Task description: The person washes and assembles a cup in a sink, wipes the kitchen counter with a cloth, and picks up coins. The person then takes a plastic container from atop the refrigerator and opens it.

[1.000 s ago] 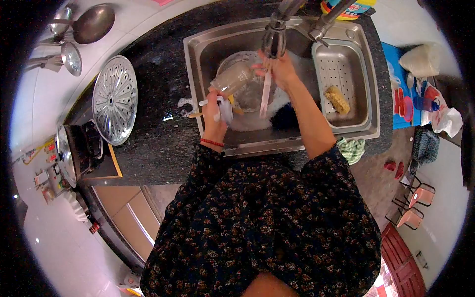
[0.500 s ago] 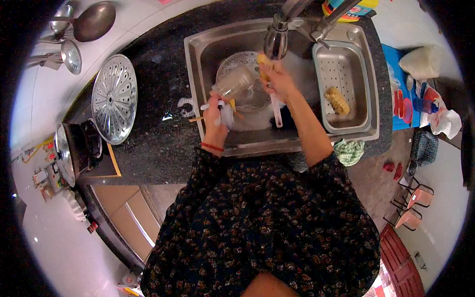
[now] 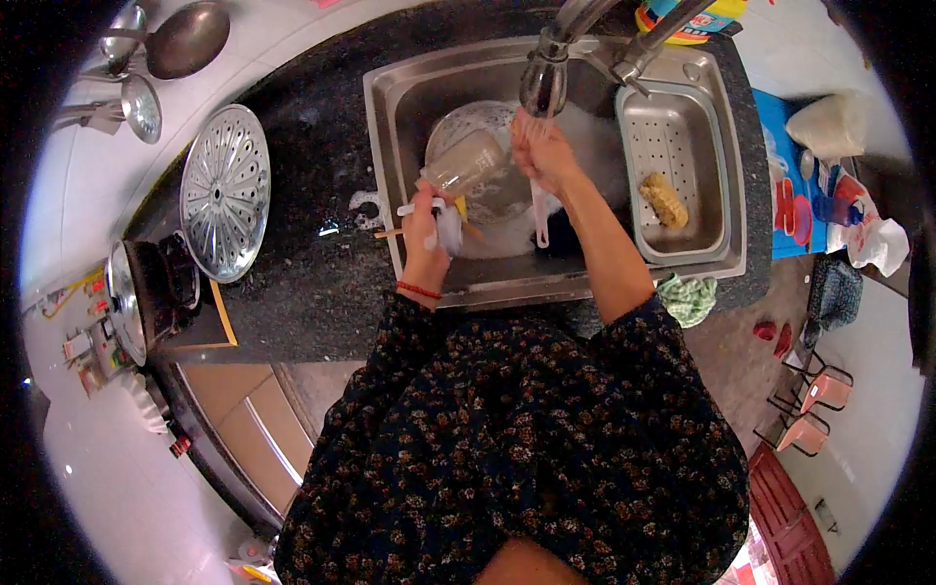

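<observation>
My left hand [image 3: 421, 232] is closed round the lower end of a clear, cloudy bottle [image 3: 468, 164] with printed marks, tilted over the sink [image 3: 382, 127]. Something whitish and translucent [image 3: 448, 230] shows beside the palm. Just below the tap [image 3: 543, 83], my right hand [image 3: 546, 156] has its fingers curled together; whatever they hold is hidden. A pale pink handle [image 3: 541, 219] points down from under this hand; I cannot tell whether it is gripped. Behind the bottle, a round metal vessel [image 3: 453, 122] sits in soapy water.
A perforated tray [image 3: 648, 146] at the sink's right holds a yellow scrubbing sponge [image 3: 664, 200]. A green checked cloth [image 3: 687, 298] lies at the front edge. On the left are a steamer plate [image 3: 225, 195] and a lidded pot [image 3: 146, 297]. A yellow bottle [image 3: 687, 21] stands behind.
The yellow sponge seen in my right hand earlier no longer shows. My right fingers have curled in under the tap. My left hand and the bottle have barely moved.
</observation>
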The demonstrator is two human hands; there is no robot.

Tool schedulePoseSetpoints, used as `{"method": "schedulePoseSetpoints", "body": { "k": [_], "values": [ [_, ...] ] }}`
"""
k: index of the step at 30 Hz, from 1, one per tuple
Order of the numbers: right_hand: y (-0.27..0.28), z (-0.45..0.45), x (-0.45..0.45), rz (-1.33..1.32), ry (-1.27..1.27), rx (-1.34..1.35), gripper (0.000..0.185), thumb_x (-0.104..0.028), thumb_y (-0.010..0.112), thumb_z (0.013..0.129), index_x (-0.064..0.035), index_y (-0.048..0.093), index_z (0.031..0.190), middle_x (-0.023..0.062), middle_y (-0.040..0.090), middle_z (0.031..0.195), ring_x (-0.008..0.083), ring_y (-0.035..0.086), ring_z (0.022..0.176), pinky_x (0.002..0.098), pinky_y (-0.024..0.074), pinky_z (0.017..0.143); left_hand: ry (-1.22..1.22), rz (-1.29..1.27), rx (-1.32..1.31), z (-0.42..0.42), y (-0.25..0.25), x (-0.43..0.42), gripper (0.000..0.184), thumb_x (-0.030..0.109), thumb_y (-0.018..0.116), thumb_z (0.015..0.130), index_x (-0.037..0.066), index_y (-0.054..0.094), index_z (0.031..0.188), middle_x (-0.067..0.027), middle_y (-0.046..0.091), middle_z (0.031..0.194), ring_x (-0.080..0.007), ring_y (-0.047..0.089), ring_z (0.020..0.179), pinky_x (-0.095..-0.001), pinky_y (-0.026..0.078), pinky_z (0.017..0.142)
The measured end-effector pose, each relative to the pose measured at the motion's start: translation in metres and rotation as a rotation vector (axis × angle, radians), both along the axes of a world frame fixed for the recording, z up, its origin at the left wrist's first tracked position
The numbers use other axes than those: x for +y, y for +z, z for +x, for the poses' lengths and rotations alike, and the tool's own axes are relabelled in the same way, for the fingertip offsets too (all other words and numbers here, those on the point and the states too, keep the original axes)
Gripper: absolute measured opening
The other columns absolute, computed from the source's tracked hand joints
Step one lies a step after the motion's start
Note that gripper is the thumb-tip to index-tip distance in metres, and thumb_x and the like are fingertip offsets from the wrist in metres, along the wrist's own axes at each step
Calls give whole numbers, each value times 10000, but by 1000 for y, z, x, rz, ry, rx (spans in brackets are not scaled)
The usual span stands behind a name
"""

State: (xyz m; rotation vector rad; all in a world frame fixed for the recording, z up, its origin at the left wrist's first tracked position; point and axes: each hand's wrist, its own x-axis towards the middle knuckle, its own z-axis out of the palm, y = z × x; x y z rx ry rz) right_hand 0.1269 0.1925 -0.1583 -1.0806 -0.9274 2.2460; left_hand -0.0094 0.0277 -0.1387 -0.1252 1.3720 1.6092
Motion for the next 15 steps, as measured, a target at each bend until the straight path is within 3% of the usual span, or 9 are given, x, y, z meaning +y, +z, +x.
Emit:
{"method": "schedulePoseSetpoints", "body": {
  "k": [2,5,7,13,15],
  "values": [
    [-8,1,2,84,67,-67,186,-268,415,963,-104,482,908,-13,472,660,79,401,490,226,249,359,-9,-5,15,-1,-1,-1,254,302,541,904,70,572,807,-20,567,753,-130,517,680,-288,429,609],
    [-13,-5,1,67,-45,-84,226,-338,448,953,-127,502,894,-18,492,674,76,411,491,241,240,346,-17,-15,32,-2,-4,-2,255,299,539,904,66,571,805,-22,564,751,-131,520,687,-286,432,615],
    [-54,0,10,-1,20,141,213,-342,461,946,-140,507,892,-25,504,682,78,423,492,244,254,353,-20,-14,28,-1,-1,-2,253,296,535,906,65,570,807,-25,563,755,-131,522,696,-285,433,622],
    [-68,2,25,-187,78,318,104,-237,480,928,-140,517,919,-29,522,718,88,472,550,259,335,409,-10,9,-13,1,5,-1,244,291,527,908,70,571,815,-30,559,776,-137,527,701,-292,441,620],
    [-60,1,24,-136,6,233,67,-195,500,915,-132,520,927,-21,523,728,99,489,585,262,363,437,-10,3,-2,1,2,-1,234,282,528,906,67,569,823,-30,560,781,-142,531,699,-297,447,614]
  ]
}}
